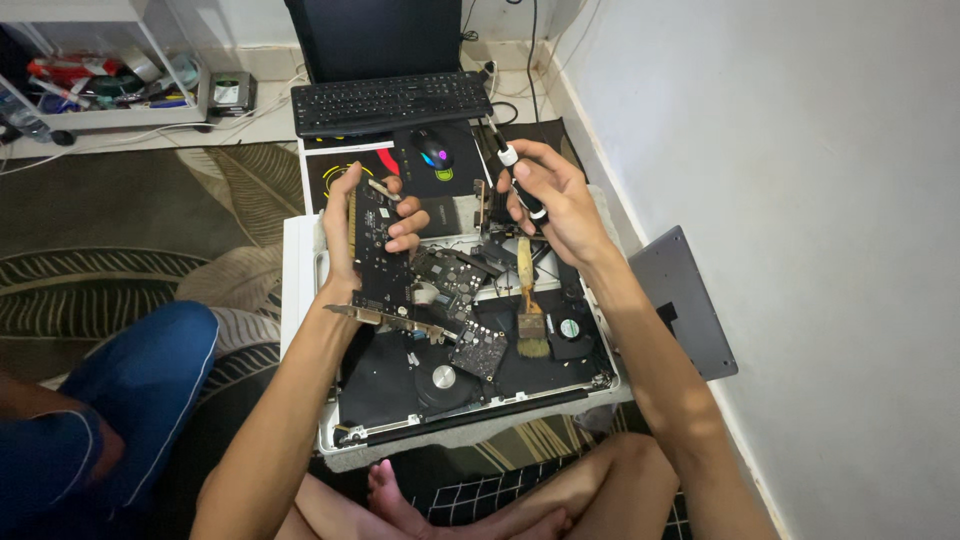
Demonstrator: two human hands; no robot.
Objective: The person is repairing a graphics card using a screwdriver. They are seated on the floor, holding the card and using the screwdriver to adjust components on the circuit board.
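Black and thin, the expansion card [378, 250] is standing almost upright in the left hand [360, 225], with the fingers closing around its upper edge and the metal bracket hanging at the bottom, just over the opened computer case [330, 420]. The right hand [555, 200] is gripping a screwdriver [515, 170] with a black and white handle, the tip pointing away from the person, a little apart from the card.

Under both hands the case is lying flat and showing loose circuit boards [478, 345], a round fan [440, 380] and a paint brush [528, 300] resting across the parts. Beyond the hands a keyboard [390, 103] and a lit mouse [433, 150] are sitting on a mat. A grey panel [685, 300] is leaning against the wall, to the right of the right forearm.

I think the risk is in the grip: the card is being held by one hand only, so it could slip and fall on the boards below. Fingers touching the components may also be passing static, and the screwdriver could scratch the card if the hands come together.
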